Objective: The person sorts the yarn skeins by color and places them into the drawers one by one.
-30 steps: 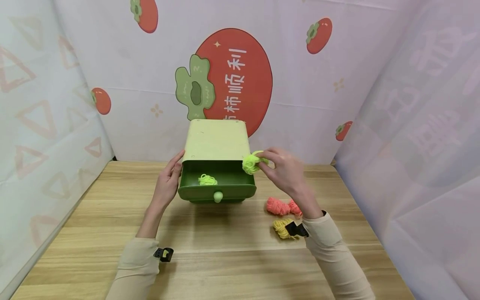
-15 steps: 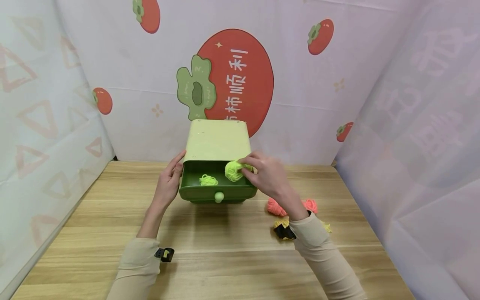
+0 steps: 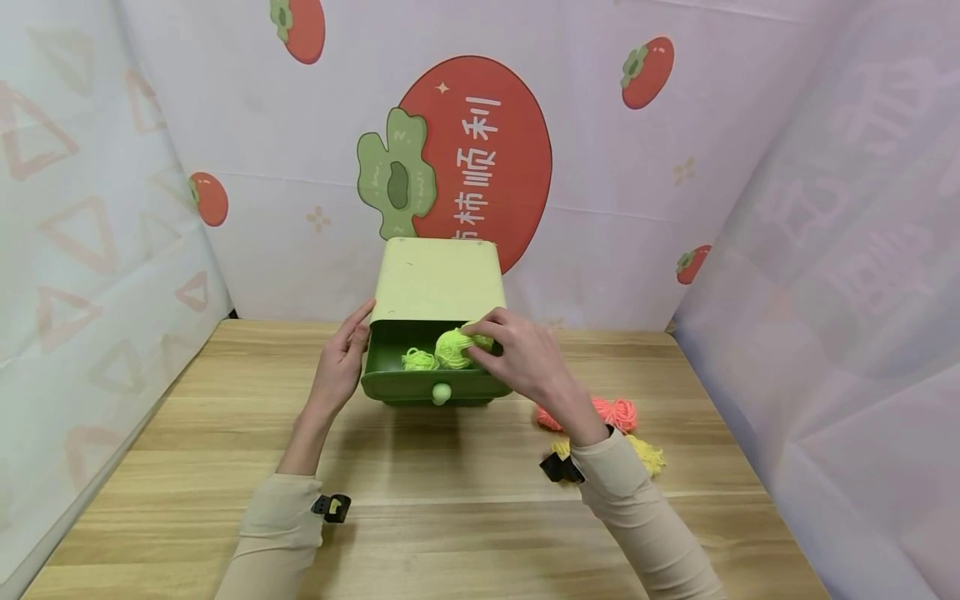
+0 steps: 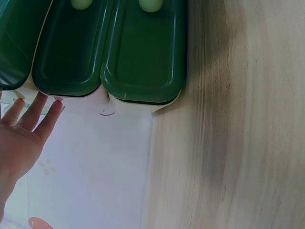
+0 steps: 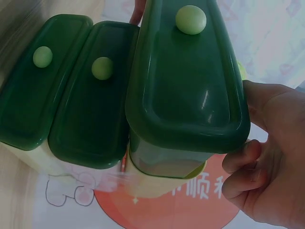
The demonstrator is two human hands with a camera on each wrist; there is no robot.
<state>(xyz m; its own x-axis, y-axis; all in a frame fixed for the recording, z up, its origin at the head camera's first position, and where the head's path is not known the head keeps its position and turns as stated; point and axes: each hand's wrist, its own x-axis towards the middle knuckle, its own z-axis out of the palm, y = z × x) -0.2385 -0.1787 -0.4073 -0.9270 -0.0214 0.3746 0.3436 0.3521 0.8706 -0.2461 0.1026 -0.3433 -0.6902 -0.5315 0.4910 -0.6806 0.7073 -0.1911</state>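
Observation:
A small cabinet with a pale yellow-green top (image 3: 441, 279) stands on the table, its green drawers stacked. The top drawer (image 3: 397, 386) is pulled out. My right hand (image 3: 528, 354) pinches a neon yellow-green yarn skein (image 3: 452, 348) within that drawer, over its right half. Beside it, on the left, lies a second neon yarn skein (image 3: 418, 360), and the two look to be touching. My left hand (image 3: 339, 371) rests against the cabinet's left side; its fingers (image 4: 32, 112) are fairly straight in the left wrist view. Two lower drawers (image 5: 93, 105) are closed in the right wrist view.
To the right on the wooden table (image 3: 450, 533) lie coral yarn (image 3: 617, 414) and yellow yarn (image 3: 647, 455), partly hidden by my right forearm. A printed cloth backdrop (image 3: 600, 167) rises behind the cabinet, with cloth walls on both sides.
My right hand has carried the neon yarn skein leftward from beside the cabinet into the open top drawer, up to the other skein. My left hand has stayed on the cabinet's side.

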